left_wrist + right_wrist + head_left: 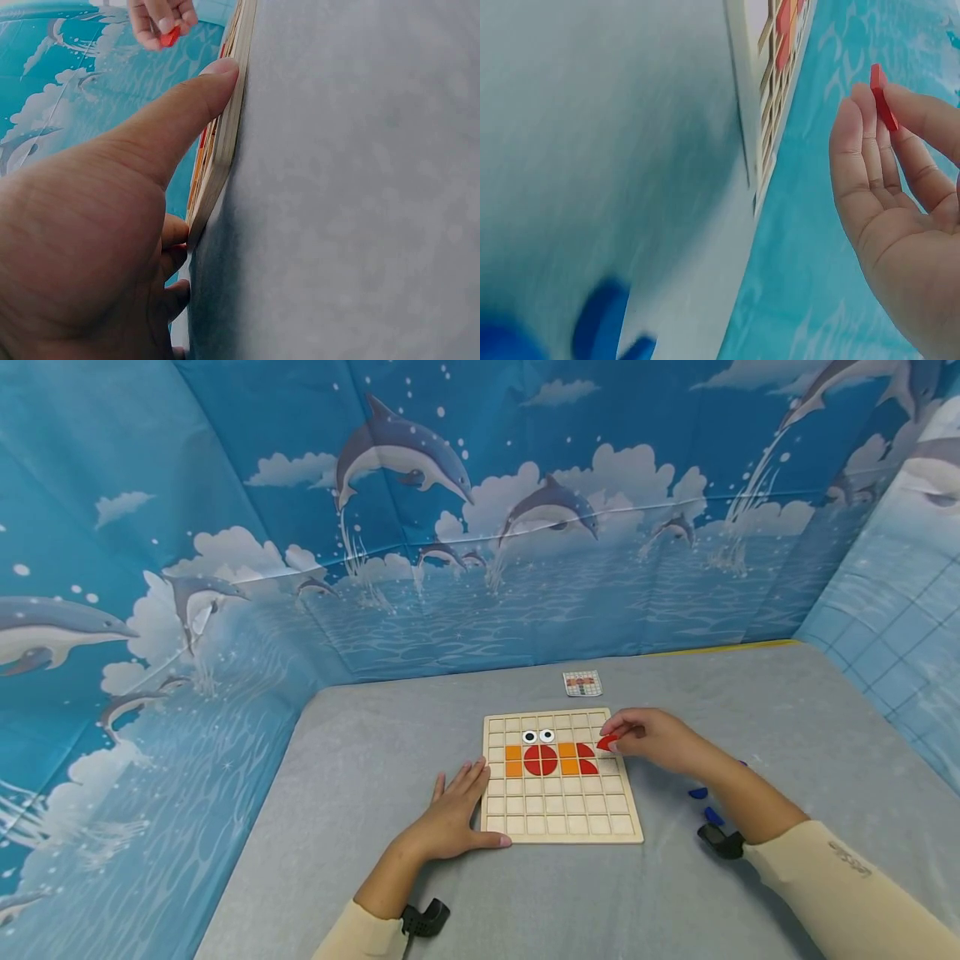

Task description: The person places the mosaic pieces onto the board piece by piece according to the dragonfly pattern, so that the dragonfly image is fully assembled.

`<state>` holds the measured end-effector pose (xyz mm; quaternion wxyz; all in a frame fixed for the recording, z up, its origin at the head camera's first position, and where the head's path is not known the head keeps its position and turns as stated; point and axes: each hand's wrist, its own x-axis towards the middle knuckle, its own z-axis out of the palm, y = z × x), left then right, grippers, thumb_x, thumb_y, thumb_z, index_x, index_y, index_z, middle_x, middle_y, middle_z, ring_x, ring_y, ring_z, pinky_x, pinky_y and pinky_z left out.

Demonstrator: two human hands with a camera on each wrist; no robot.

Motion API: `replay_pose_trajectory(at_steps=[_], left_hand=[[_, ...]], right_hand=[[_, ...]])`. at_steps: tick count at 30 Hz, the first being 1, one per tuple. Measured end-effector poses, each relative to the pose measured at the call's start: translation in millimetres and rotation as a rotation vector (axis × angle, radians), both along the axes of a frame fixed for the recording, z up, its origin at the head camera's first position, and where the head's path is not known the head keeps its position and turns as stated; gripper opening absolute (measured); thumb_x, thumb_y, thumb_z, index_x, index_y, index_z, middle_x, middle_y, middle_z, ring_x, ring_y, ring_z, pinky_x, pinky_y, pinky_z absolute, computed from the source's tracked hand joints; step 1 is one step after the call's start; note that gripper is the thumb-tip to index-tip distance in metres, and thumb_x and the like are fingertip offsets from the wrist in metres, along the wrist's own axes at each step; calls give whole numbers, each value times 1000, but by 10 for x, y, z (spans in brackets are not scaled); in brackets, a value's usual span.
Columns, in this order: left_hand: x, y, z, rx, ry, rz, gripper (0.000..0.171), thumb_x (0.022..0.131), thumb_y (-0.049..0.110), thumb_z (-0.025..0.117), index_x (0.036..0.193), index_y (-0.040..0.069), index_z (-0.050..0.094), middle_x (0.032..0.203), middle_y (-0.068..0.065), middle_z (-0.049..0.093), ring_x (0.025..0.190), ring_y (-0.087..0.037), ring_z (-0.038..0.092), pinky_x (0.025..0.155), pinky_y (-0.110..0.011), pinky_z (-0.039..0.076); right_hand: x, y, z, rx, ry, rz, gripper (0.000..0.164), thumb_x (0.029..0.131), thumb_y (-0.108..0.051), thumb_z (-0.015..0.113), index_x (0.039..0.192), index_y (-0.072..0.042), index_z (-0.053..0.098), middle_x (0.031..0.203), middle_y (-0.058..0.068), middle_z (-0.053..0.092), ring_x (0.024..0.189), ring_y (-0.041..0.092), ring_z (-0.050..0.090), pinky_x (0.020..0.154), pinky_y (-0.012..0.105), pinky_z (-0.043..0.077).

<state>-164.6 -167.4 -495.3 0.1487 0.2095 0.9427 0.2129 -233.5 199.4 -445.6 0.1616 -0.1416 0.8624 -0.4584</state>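
A wooden grid board (555,828) lies on the grey cloth, with orange squares (513,761), red quarter-circle pieces (540,760) and two round eye pieces (538,737) set in its cells. My left hand (453,814) rests along the board's left edge, its thumb at the near left corner and its fingers straight. Over the board's right side, my right hand (651,739) pinches a red piece (883,97) between thumb and fingers. That piece is held above the surface near the red quarter pieces at the right of the pattern.
Behind the board lies a small pattern card (582,683). Several blue pieces (712,816) are on the cloth by the right forearm, partly hidden under it. A dolphin-print curtain (480,602) stands along the back and sides of the table (375,735).
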Motion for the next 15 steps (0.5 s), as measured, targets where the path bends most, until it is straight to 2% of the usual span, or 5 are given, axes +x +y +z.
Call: replay_pose_trajectory(at_steps=[6, 11, 15], left_hand=[[0, 2, 1, 2, -5, 0, 115, 81, 69, 72, 164, 15, 13, 173, 2, 4, 160, -26, 3, 124, -64, -3], [0, 0, 6, 5, -8, 3, 116, 81, 69, 72, 164, 15, 13, 173, 2, 5, 160, -26, 4, 124, -64, -3], [0, 0, 11, 3, -10, 2, 116, 81, 69, 71, 164, 14, 13, 173, 1, 5, 160, -26, 4, 124, -64, -2]], right_hand=[[-23, -253, -37, 2, 28, 43, 20, 96, -7, 65, 115, -4, 70, 107, 13, 71, 93, 20, 65, 84, 34, 57], [-56, -473, -66, 3, 49, 62, 16, 94, -4, 65, 109, -5, 72, 102, 10, 70, 87, 20, 63, 80, 31, 56], [-94, -651, -90, 19, 64, 84, 17, 95, -5, 66, 110, -7, 73, 104, 7, 71, 87, 17, 60, 80, 29, 54]])
